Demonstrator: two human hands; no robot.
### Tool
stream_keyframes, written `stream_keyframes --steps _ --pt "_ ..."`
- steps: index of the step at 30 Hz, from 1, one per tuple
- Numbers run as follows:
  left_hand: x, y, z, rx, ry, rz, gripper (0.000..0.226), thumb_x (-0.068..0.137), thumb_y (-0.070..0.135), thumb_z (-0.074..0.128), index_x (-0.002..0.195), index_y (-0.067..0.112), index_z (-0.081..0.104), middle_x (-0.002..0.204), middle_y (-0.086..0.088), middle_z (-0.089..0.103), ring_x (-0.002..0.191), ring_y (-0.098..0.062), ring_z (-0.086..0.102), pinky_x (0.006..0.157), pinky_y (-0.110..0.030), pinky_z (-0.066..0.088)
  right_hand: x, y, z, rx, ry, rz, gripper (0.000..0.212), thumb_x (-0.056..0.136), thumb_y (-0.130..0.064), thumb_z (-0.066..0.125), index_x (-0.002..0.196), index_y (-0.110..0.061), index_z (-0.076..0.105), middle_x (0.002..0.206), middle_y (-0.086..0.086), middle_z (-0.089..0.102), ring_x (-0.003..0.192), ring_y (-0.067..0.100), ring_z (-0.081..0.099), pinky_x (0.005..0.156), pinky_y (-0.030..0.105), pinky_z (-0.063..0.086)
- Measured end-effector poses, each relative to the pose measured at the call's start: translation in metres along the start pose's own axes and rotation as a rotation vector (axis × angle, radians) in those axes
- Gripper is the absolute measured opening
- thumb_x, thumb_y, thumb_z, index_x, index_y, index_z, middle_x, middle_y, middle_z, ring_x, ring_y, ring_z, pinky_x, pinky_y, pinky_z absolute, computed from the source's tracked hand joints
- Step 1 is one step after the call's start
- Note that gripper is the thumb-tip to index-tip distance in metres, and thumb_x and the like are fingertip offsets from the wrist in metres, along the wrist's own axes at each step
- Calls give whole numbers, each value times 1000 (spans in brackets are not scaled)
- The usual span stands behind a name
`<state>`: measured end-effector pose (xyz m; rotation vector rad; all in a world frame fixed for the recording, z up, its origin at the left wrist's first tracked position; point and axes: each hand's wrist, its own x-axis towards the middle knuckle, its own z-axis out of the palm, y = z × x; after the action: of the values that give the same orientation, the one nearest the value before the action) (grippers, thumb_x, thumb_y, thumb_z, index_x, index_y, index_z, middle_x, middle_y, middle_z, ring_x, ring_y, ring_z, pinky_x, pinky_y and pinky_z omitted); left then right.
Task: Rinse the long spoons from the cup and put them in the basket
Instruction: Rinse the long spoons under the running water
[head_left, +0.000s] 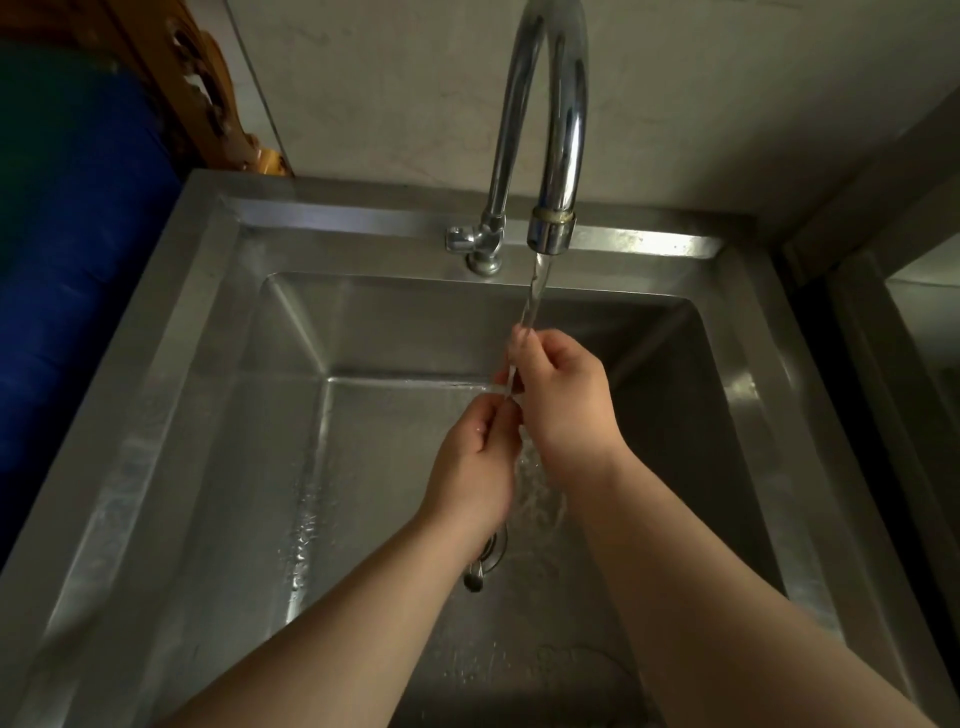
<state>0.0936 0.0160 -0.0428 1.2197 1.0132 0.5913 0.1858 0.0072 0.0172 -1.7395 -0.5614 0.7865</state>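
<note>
At the centre of the frame both hands meet under the stream from the tap (550, 156): the left hand (475, 462) and right hand (563, 400) each pinch what looks like a thin clear long spoon (510, 375) (too blurred to be sure) over the steel sink (249, 415)

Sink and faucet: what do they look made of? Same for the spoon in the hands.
Sink: brushed stainless steel by its dull grey sheen and folded corners. Faucet: polished chrome-look metal, mirror highlights. Spoon: thin, pale, seemingly clear plastic, though water blurs it; both hands pinch it.
</note>
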Motion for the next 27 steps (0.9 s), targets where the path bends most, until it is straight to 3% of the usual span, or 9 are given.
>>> stream_keyframes --steps 6,9,11,14,16,18,22,24,27 --pt "10 19 2 -76 16 -22 42 93 56 46 64 32 67 45 11 53 42 -2 44 43 -19 34 10 -4 -7 -10 -150 -49 23 96 -19 61 76 -8 64 56 -7 60 51 11 56 52 31 48" --pt "8 20 6 -369 -52 -13 25 96 30 52 86 28 74 55 14 59 47 1 49 43 -14 38 8 2 -8 77 -229 20 18 95 -12 61 78 -9 65 58 2 60 53 29 55 53 41 49" --pt "7 19 6 -412 -77 -19 23 100 19 50 103 23 72 59 16 63 49 3 54 45 -10 40 5 8 -7 154 -218 51 15 95 -10 61 82 -8 68 65 6 63 56 27 58 51 38 50" --pt "6 24 10 -290 -37 -51 25 101 35 49 115 28 69 62 18 66 51 5 57 45 -9 42 5 13 -4 197 -165 82 20 93 -21 62 83 -5 67 69 7 64 64 20 61 58 37 52" --pt "5 30 13 -221 -8 -96 32 93 56 50 113 39 69 63 17 67 50 5 58 44 -10 42 6 15 -1 179 -105 104 29 91 -31 61 81 -4 63 71 9 62 70 23 60 68 44 53" --pt "6 33 14 -196 -4 -162 43 85 71 49 106 41 72 61 15 66 49 4 57 42 -12 42 6 14 1 177 -53 122 36 92 -36 60 73 -6 59 65 6 59 67 22 57 67 42 51" --pt "9 36 9 -71 -35 -336 75 69 94 40 54 26 68 44 7 50 38 -10 44 40 -22 31 1 8 1 92 -36 103 43 95 -41 60 68 -7 59 52 1 54 50 17 55 49 35 50" --pt "12 34 4 -152 -59 -313 67 76 85 47 51 25 65 47 3 46 42 -13 40 41 -27 29 0 4 0 52 -76 77 46 95 -39 60 73 1 58 49 8 52 39 25 53 38 41 47" --pt "18 32 -2 -373 -153 -133 38 100 38 52 71 26 74 57 6 53 52 -10 40 45 -24 32 4 0 -6 71 -155 38 37 98 -28 59 80 4 62 56 21 54 41 34 50 38 48 44"
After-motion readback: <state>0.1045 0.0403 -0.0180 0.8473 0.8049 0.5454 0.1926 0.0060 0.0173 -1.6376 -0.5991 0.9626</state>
